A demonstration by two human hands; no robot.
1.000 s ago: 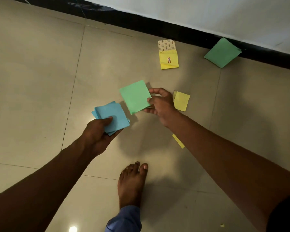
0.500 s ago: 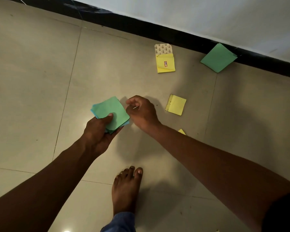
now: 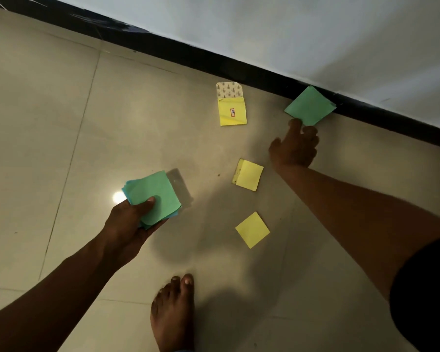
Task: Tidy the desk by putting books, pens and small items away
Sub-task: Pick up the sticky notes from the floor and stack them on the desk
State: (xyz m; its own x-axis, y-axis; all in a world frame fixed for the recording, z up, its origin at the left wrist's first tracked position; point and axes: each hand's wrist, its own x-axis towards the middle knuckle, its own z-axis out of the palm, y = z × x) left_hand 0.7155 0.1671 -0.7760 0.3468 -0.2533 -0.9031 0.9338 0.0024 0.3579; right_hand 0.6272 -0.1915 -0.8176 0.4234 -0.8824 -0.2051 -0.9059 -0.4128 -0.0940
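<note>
My left hand grips a stack of green and blue sticky notes, thumb on top. My right hand stretches out over the floor, its fingertips at the near corner of a green note pad that lies against the black skirting. It holds nothing. On the tiles lie a yellow pad with a patterned backing flap, a second yellow pad and a single yellow note.
A beige tiled floor meets a black skirting and a white wall at the back. My bare foot stands at the bottom centre.
My right hand left the green note on the left hand's stack and reached far right to the green pad by the wall. The camera shifted, and a yellow note shows in full.
</note>
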